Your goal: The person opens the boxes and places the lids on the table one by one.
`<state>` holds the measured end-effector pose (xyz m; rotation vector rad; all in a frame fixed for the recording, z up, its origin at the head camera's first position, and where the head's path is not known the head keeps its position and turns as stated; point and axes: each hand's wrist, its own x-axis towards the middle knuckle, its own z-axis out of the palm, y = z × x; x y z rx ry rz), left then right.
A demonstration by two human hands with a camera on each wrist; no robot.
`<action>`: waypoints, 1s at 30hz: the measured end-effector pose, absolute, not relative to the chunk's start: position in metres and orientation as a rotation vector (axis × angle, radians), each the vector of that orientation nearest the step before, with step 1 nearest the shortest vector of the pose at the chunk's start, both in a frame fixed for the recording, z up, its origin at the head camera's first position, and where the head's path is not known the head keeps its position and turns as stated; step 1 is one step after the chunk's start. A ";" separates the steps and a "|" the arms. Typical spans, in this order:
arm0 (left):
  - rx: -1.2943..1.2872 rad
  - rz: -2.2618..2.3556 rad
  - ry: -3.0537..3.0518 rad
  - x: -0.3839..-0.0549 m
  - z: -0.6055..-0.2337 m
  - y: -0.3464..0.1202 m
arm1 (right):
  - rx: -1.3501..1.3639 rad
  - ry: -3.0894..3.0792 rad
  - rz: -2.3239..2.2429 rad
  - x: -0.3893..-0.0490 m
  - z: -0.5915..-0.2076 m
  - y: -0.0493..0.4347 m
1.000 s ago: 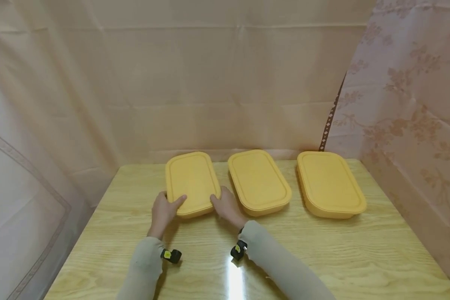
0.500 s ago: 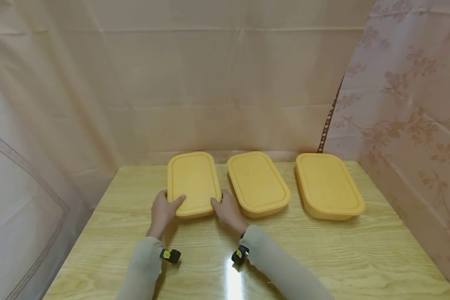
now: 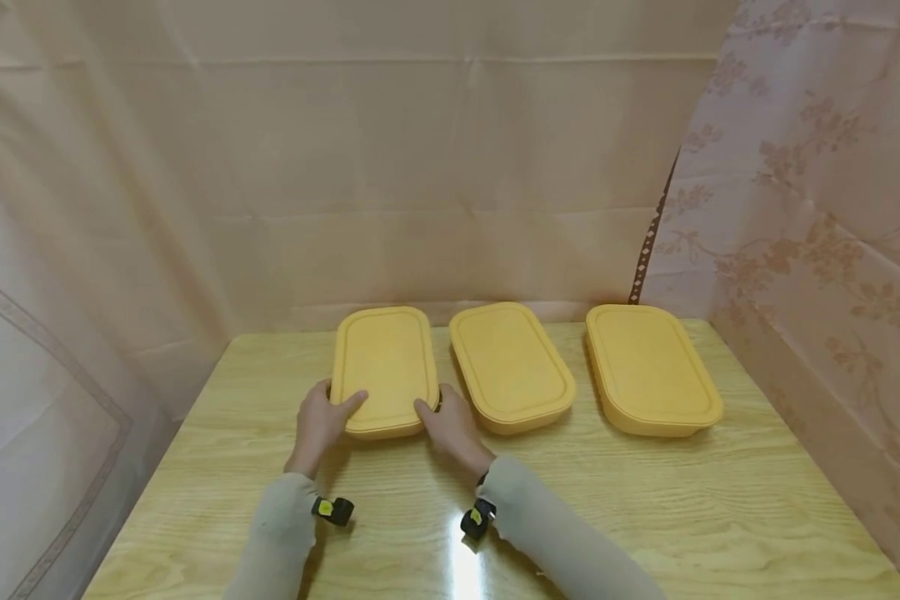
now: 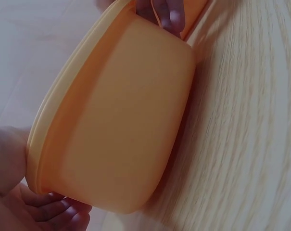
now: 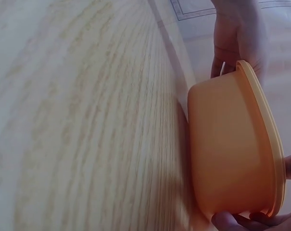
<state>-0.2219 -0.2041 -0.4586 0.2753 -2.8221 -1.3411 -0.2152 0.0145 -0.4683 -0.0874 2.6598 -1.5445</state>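
Note:
Three yellow lidded food containers stand in a row on the table. Both hands grip the leftmost container (image 3: pixel 386 358) by its near corners. My left hand (image 3: pixel 322 421) has its thumb on the lid and its fingers curled under the rim at the left side, as the left wrist view shows. My right hand (image 3: pixel 453 425) holds the opposite side the same way, thumb on the lid edge. In the right wrist view the container's smooth near wall (image 5: pixel 227 144) faces the camera, its base close to the tabletop. The lid covers whatever is inside.
Just right of the right hand is the middle container (image 3: pixel 513 362), slightly turned. The third container (image 3: pixel 652 367) stands further right. A beige curtain (image 3: pixel 420 167) hangs behind the wooden table (image 3: pixel 682 517), and a flowered curtain (image 3: pixel 825 250) borders its right side.
The held container has turned slightly, so its long sides now run straighter away from me. Both hands keep their grip. The whole scene has shifted a little left in the head view.

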 end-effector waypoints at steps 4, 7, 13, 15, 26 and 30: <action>0.249 -1.336 -2.834 -0.222 -0.457 -0.205 | -0.076 2.636 -1.555 -0.212 -0.468 0.015; 0.233 -1.338 -2.837 -0.223 -0.457 -0.205 | -0.072 2.616 -1.575 -0.209 -0.469 0.016; 0.213 -1.354 -2.848 -0.223 -0.460 -0.203 | -0.090 2.597 -1.593 -0.205 -0.471 0.020; 0.214 -1.361 -2.853 -0.224 -0.461 -0.203 | -0.091 2.590 -1.598 -0.205 -0.472 0.021; 0.221 -1.344 -2.866 -0.222 -0.460 -0.200 | -0.092 2.627 -1.606 -0.199 -0.471 0.024; 0.218 -1.340 -2.856 -0.222 -0.459 -0.198 | -0.090 2.653 -1.590 -0.199 -0.470 0.026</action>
